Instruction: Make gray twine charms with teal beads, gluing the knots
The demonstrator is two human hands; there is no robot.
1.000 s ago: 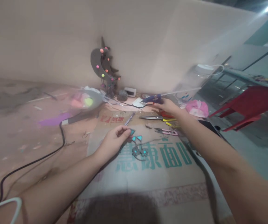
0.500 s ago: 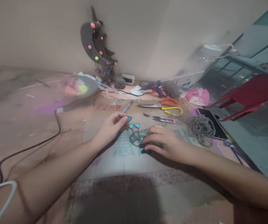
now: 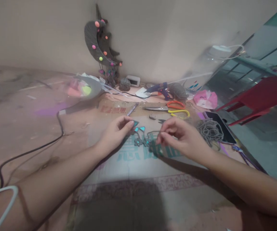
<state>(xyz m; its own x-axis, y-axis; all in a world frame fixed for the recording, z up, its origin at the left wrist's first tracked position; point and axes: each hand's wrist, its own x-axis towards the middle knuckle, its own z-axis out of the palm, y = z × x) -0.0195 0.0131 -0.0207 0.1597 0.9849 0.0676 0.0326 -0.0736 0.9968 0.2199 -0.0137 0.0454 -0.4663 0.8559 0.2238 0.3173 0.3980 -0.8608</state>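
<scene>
My left hand [image 3: 116, 132] pinches a small teal heart-shaped piece [image 3: 135, 123] at the end of a grey cord ornament [image 3: 143, 140] that lies on the flattened cardboard sheet [image 3: 138, 166]. Two more teal hearts sit just right of that piece. My right hand [image 3: 181, 136] hovers over the right side of the ornament, fingers curled, thumb and forefinger pressed together at the grey cord. What they grip is too small to make out.
Behind the hands lie orange-and-yellow scissors [image 3: 174, 109], small snips [image 3: 161, 121], a blue glue gun [image 3: 159, 89] and a ball of grey yarn [image 3: 178, 91]. A loose grey cord pile [image 3: 207, 127] and a phone [image 3: 221, 126] are right. A black cable [image 3: 32, 150] runs left. A crescent ornament [image 3: 97, 41] leans on the wall.
My right hand left the glue gun at the back, came down flat on the ornament, and now has lifted into a pinch. My left hand kept its hold.
</scene>
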